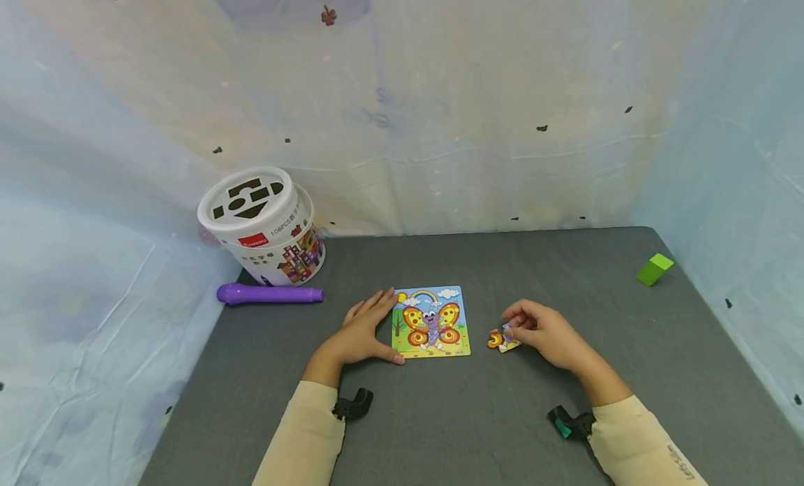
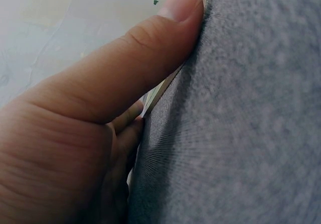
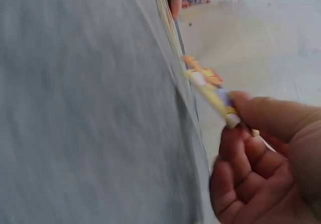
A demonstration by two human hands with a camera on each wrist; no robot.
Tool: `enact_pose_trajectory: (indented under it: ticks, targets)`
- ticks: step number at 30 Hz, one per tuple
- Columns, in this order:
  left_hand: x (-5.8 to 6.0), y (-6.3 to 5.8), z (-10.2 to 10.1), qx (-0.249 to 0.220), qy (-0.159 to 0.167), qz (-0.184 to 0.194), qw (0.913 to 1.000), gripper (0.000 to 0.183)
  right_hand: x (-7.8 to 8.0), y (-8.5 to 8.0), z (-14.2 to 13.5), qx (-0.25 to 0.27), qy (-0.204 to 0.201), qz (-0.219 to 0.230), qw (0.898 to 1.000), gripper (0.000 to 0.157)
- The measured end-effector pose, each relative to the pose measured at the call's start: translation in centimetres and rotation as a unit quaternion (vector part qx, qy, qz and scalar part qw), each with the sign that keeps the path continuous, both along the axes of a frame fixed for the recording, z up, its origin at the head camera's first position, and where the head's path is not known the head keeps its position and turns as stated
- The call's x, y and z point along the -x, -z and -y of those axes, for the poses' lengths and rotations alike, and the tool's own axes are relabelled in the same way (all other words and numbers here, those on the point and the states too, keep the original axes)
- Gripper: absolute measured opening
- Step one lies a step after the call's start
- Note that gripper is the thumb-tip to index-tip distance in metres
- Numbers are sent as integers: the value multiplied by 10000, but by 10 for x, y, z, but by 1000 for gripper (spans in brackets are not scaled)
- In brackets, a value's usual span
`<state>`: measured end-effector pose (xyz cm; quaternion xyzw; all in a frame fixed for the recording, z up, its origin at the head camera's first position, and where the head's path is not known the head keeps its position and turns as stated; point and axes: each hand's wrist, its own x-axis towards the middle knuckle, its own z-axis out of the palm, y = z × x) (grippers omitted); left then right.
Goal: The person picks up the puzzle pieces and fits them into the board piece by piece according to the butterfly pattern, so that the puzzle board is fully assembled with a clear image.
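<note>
A square butterfly puzzle board [image 1: 433,322] lies flat on the grey table [image 1: 452,423]. My left hand [image 1: 364,332] is spread along its left side, with the thumb at the lower left corner and the fingers at the upper left. In the left wrist view that thumb [image 2: 145,48] stretches along the board's edge. To the right of the board, my right hand [image 1: 543,332] pinches a small flat puzzle piece [image 1: 495,340] between thumb and fingertips. The right wrist view shows this puzzle piece [image 3: 213,93], orange, yellow and purple, partly covered by the thumb.
At the back left stands a white lidded bucket [image 1: 257,224] with shaped holes in its lid. A purple marker-like stick [image 1: 270,294] lies in front of it. A green block [image 1: 654,269] sits near the right table edge. Patterned sheeting [image 1: 452,109] hangs behind the table.
</note>
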<state>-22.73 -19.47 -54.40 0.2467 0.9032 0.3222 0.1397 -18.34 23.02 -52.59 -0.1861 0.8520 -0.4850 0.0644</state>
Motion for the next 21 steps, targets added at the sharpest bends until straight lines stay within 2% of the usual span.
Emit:
enact_pose_trajectory:
  ticks: [7, 13, 19, 21]
  targets:
    - [1, 3, 0, -39, -18, -77, 10000, 137, -4, 6, 27, 727, 199, 254, 9968, 17]
    - [2, 5, 0, 52, -53, 25, 10000, 137, -10, 16, 54, 1354, 224, 507, 9892, 18]
    - [1, 3, 0, 13, -22, -22, 10000, 135, -23, 23, 84, 1396, 13, 335, 9896, 20]
    - [1, 3, 0, 10, -20, -39, 10000, 135, -26, 22, 93, 1373, 61, 227, 9902, 19]
